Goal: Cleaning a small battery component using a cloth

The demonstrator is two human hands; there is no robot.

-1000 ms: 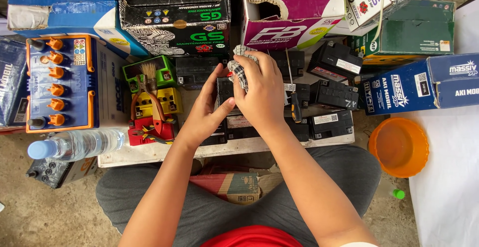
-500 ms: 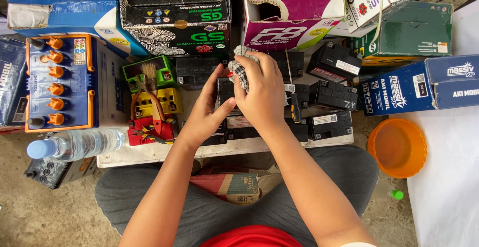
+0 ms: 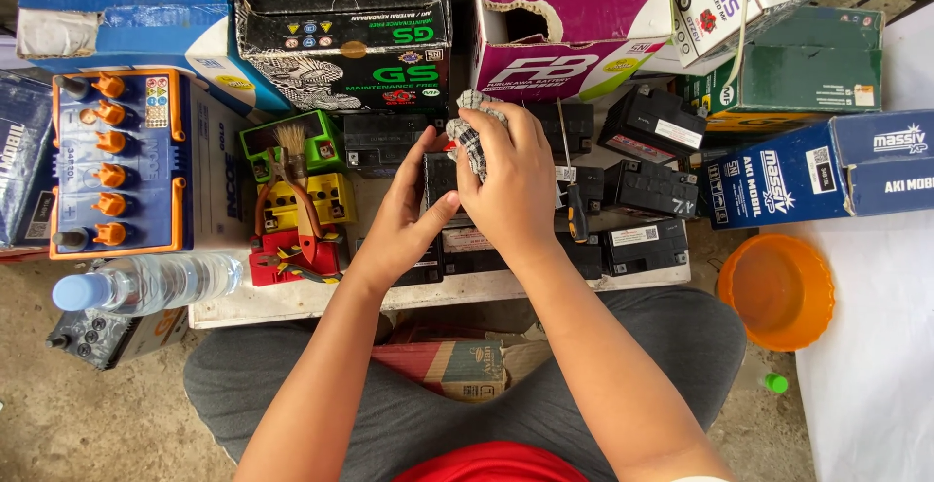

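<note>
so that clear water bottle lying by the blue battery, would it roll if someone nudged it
Probably. The water bottle lies on its side on the board, so its round body could roll toward the edge. It looks nearly full, so likely heavy for its size and slow to start. The smooth clear plastic may be a bit slippery, and the red battery beside it would likely stop it going right.

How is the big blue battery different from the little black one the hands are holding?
The blue battery is bigger, with orange caps; the black battery is small and plain. The blue one sits untouched; the left hand grips the black one while the right hand presses a checked cloth on it. Both are boxy.
</note>
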